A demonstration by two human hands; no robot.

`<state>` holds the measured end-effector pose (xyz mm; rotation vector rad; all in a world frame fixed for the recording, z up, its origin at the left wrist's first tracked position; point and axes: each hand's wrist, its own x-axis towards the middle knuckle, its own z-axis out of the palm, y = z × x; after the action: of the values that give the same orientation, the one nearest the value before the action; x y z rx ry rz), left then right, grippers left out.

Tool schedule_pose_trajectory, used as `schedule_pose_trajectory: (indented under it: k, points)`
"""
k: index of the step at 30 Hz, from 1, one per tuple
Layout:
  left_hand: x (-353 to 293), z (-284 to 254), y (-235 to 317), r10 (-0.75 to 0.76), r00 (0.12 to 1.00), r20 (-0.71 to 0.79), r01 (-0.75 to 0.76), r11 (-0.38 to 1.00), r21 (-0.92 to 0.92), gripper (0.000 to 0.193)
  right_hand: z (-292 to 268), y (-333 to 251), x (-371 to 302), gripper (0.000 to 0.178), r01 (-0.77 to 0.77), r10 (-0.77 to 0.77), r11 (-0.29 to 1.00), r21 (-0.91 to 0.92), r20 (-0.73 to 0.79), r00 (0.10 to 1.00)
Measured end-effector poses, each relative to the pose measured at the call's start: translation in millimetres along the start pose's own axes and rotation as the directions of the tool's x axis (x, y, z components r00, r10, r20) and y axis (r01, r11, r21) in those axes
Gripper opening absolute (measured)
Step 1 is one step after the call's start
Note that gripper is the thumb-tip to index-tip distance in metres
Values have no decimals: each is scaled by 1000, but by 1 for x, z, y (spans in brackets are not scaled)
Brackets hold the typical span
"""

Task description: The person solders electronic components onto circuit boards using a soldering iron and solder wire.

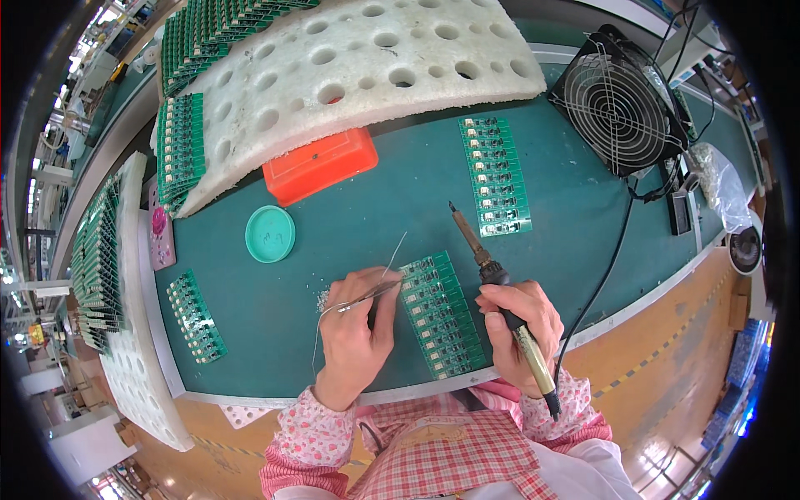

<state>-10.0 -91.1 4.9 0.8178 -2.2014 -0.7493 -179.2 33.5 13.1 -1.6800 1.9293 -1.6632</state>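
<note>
My left hand [350,343] is closed on a pair of tweezers [367,297], whose tips reach the upper left corner of a green circuit board panel [443,321]. A thin strand of solder wire [399,250] also passes through its fingers, one end sticking up and the other trailing down by the wrist. To the right of the panel, my right hand [527,329] grips a soldering iron [473,239] by its dark handle. The iron's tip points up and away, apart from any board. The panel lies flat near the table's front edge, between both hands.
Behind lie a second board panel [496,177], a teal lid [270,234] and a red plastic box [321,167] under a holed white foam slab [358,62]. A black fan [617,112] stands far right; the iron's cord [612,267] curves below it. Another panel [197,317] lies left.
</note>
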Motion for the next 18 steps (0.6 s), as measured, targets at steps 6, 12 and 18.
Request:
schedule_pose_trajectory:
  k: [6,12,18]
  points:
    - [0,0,0,18,1000,10,-18,1000,17,21,-1,0,0,41,6,-6,1000,-10,10,1000]
    - [1,-1,4,-11,1000,18,11,1000,17,12,-3,-2,0,35,33,-33,999,28,10,999]
    - [0,-1,1,13,1000,13,-13,1000,28,20,-4,-8,-14,19,-170,177,959,225,-11,984]
